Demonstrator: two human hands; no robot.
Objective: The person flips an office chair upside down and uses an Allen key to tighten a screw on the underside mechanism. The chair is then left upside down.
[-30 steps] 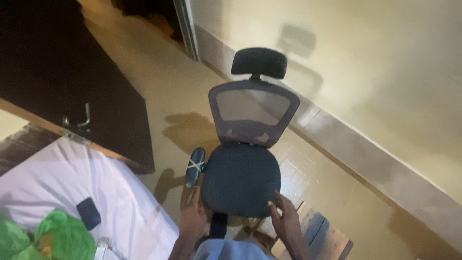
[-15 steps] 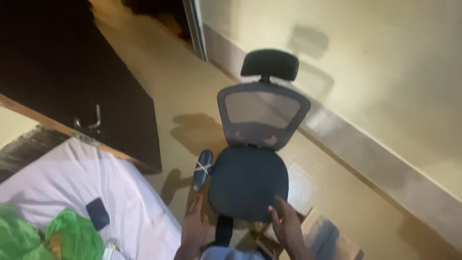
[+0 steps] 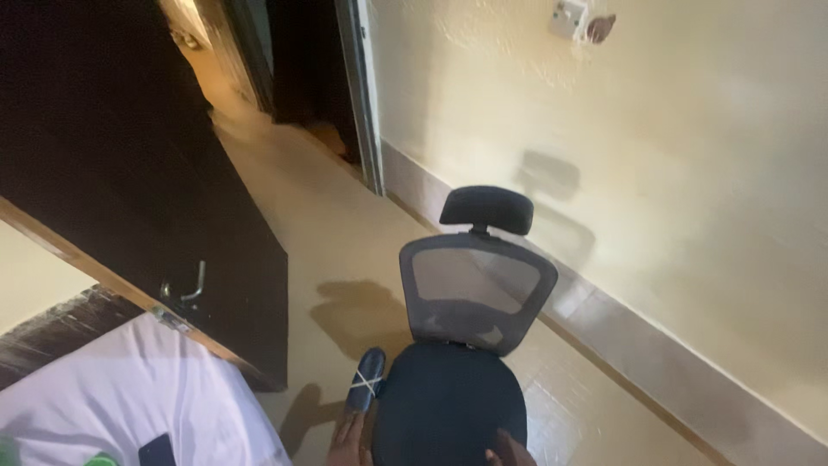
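A white bed [image 3: 129, 393] fills the lower left, a dark phone [image 3: 158, 450] on it, beside a dark door [image 3: 129, 190]. The left hand [image 3: 349, 442] touches the chair [image 3: 461, 345] at the seat's left edge by the armrest [image 3: 366, 380]; the right hand [image 3: 509, 449] rests on the seat's front. Both are cut off, so their grip cannot be told. The chair stands upright, back and headrest [image 3: 486, 210] toward the wall [image 3: 655, 173], seat facing the person. Since earlier the view has tilted up and the hands show less. Open floor [image 3: 319, 233] runs toward the doorway.
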